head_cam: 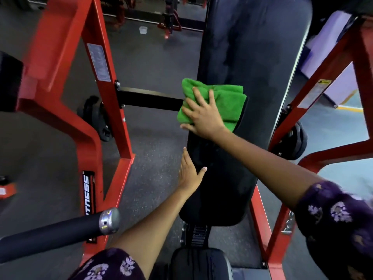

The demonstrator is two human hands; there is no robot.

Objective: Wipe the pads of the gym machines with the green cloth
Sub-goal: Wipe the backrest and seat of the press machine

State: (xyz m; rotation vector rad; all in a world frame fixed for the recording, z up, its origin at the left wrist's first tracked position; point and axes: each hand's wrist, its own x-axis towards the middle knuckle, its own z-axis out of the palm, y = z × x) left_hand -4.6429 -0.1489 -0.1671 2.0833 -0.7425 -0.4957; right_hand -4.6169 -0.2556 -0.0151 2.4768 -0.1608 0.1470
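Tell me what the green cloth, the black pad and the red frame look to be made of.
Green cloth: fluffy looped pile, likely microfibre or terry.
Black pad: smooth, faintly shiny covering, probably vinyl or leatherette over padding.
Red frame: rigid box-section beams, glossy paint, bolts; most likely painted steel.

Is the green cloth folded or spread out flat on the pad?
Folded: the green cloth shows stacked layers along its right edge, bunched under the right hand pressing it on the black pad.

Fluffy green cloth (pixel 214 102) on matt black padded vinyl pad (pixel 220 178); glossy red painted metal frame (pixel 66 63).
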